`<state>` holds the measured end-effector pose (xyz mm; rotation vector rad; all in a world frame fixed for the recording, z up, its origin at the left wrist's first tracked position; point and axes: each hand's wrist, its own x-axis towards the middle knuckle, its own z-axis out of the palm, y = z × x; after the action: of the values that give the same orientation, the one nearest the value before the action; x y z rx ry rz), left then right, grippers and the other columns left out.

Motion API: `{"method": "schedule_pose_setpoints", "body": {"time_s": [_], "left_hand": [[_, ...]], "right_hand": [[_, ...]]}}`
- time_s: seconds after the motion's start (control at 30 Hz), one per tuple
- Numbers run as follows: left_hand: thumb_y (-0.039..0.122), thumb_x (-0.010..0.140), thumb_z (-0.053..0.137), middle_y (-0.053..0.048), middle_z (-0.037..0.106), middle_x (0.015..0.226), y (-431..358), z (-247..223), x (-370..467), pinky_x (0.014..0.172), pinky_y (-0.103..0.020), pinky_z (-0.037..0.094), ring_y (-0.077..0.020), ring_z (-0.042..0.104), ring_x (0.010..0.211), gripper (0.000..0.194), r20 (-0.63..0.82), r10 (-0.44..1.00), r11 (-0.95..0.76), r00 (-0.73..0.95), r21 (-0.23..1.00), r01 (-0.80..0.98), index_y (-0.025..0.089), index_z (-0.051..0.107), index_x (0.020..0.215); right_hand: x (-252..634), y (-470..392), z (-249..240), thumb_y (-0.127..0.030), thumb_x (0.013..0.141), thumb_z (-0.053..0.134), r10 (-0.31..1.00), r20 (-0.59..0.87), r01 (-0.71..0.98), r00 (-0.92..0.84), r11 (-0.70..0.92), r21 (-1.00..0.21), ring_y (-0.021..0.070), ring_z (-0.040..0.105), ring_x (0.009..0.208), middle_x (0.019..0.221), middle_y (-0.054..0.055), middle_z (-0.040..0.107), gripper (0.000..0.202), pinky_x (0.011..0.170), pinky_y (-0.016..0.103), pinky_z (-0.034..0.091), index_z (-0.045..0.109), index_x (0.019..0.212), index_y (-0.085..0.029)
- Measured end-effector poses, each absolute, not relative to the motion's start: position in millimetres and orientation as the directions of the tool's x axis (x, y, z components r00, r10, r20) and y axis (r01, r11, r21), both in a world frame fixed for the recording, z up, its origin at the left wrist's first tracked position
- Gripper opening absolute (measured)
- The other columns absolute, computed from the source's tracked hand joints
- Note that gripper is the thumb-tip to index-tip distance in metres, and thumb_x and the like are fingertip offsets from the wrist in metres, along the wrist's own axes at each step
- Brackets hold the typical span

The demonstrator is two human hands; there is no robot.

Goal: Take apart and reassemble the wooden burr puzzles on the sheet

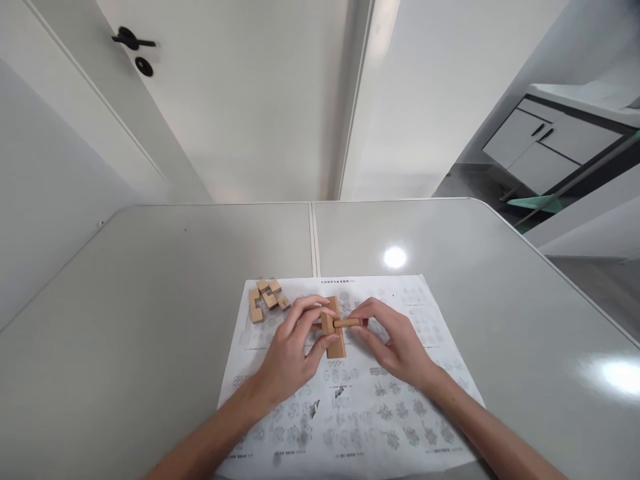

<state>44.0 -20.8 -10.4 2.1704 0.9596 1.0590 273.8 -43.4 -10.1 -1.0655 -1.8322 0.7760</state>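
Note:
My left hand pinches a small wooden puzzle block between thumb and fingers. A thin wooden rod runs crosswise through or against that block; I cannot tell which. On its right end, the fingertips of my right hand are closed. Beneath the block lies a flat wooden piece, set lengthwise on the printed sheet. To the left of my left hand rest several notched wooden puzzle pieces, close together near the sheet's upper left corner.
The printed paper sheet with small diagrams lies at the near side of a grey table. A seam divides the tabletop. Behind stands a pale door with a black handle; a white cabinet is at the far right.

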Motion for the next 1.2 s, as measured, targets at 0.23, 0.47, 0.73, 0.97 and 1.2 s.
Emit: {"method": "schedule_pose_setpoints", "body": {"time_s": [0.23,0.47,0.73,0.97,1.2], "left_hand": [[0.06,0.081,0.085,-0.014,0.047,0.158,-20,-5,39,0.113,-0.059,0.051,-0.0373,0.054,0.139,0.084,0.28,0.817,-0.469,0.505,0.831,0.298,0.033,0.044,0.15],[0.042,0.076,0.091,-0.011,0.06,0.147,-22,0,38,0.108,-0.056,0.054,-0.0337,0.063,0.126,0.09,0.186,0.859,-0.369,0.478,0.871,0.325,0.033,0.043,0.151],[0.037,0.075,0.091,-0.01,0.064,0.141,-22,1,41,0.102,-0.053,0.057,-0.0325,0.066,0.122,0.085,0.178,0.864,-0.373,0.472,0.855,0.361,0.032,0.047,0.147],[0.035,0.075,0.092,-0.009,0.065,0.139,-22,1,43,0.103,-0.053,0.057,-0.0315,0.067,0.12,0.083,0.181,0.866,-0.378,0.466,0.846,0.375,0.032,0.046,0.145],[0.034,0.074,0.092,-0.008,0.065,0.137,-21,0,43,0.103,-0.053,0.059,-0.0305,0.067,0.119,0.084,0.137,0.86,-0.359,0.491,0.847,0.392,0.033,0.046,0.145]], "right_hand": [[274,-43,-6,-0.024,0.105,0.059,0.918,0.32,0.292,-0.233,0.38,-0.878,0.0201,0.065,0.082,0.093,0.003,0.069,0.007,0.073,0.035,0.053,0.066,0.105,-0.026],[274,-43,-4,-0.033,0.105,0.06,0.945,0.249,0.259,-0.211,0.299,-0.918,0.0222,0.065,0.082,0.091,0.005,0.069,0.011,0.076,0.039,0.054,0.067,0.103,-0.026],[276,-41,-6,-0.038,0.107,0.057,0.948,0.178,0.278,-0.264,0.252,-0.927,0.0216,0.065,0.082,0.091,0.005,0.069,0.016,0.076,0.038,0.054,0.067,0.103,-0.026],[278,-40,-5,-0.039,0.107,0.056,0.944,0.15,0.321,-0.293,0.245,-0.915,0.0213,0.064,0.079,0.089,0.005,0.069,0.017,0.071,0.036,0.054,0.066,0.103,-0.026],[280,-39,-5,-0.039,0.108,0.057,0.936,0.152,0.35,-0.317,0.264,-0.899,0.0211,0.067,0.078,0.089,0.005,0.071,0.017,0.069,0.036,0.056,0.067,0.105,-0.026]]}}
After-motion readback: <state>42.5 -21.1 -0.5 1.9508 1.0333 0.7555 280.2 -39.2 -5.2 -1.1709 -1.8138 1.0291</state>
